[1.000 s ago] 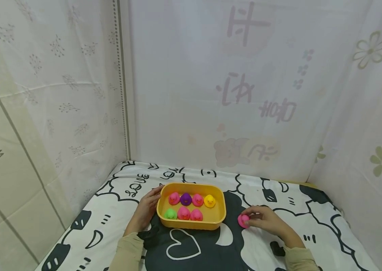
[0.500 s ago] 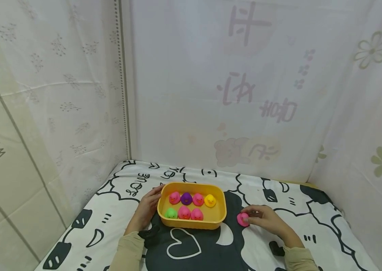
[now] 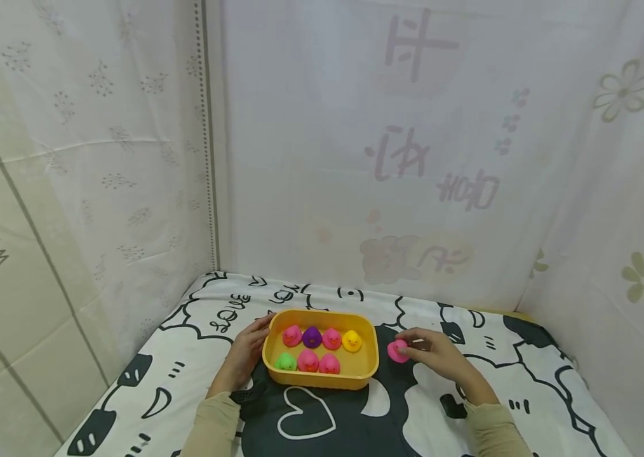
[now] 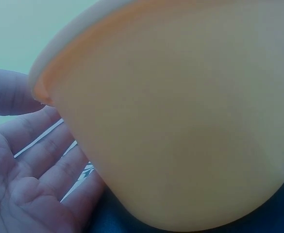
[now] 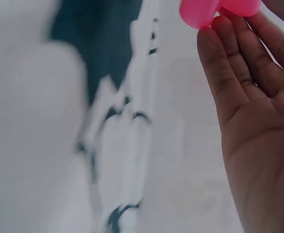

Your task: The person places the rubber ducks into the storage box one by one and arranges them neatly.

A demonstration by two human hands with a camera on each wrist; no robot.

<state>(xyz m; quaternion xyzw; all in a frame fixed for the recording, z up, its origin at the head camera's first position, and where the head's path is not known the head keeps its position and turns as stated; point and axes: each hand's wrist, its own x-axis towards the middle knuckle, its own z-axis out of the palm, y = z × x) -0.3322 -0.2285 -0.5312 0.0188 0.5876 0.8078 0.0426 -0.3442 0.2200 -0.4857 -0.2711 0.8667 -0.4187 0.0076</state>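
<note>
A yellow plastic tub stands on the patterned cloth. My left hand lies along its left side; in the left wrist view, fairly straight fingers reach the outer wall and the thumb is at the rim. To the right of the tub, my right hand pinches a pink rubber duck between thumb and fingertips. The right wrist view shows only the lower part of this pink duck at its top edge.
Inside the tub sit two rows of small rubber ducks: several pink ones, a purple duck, a yellow duck and a green duck. Black-and-white printed cloth covers the surface. Pale curtains enclose the back and sides.
My right hand has moved left and away from me, bringing the pink rubber duck nearer the tub's right side. My left hand and the tub stay in place.
</note>
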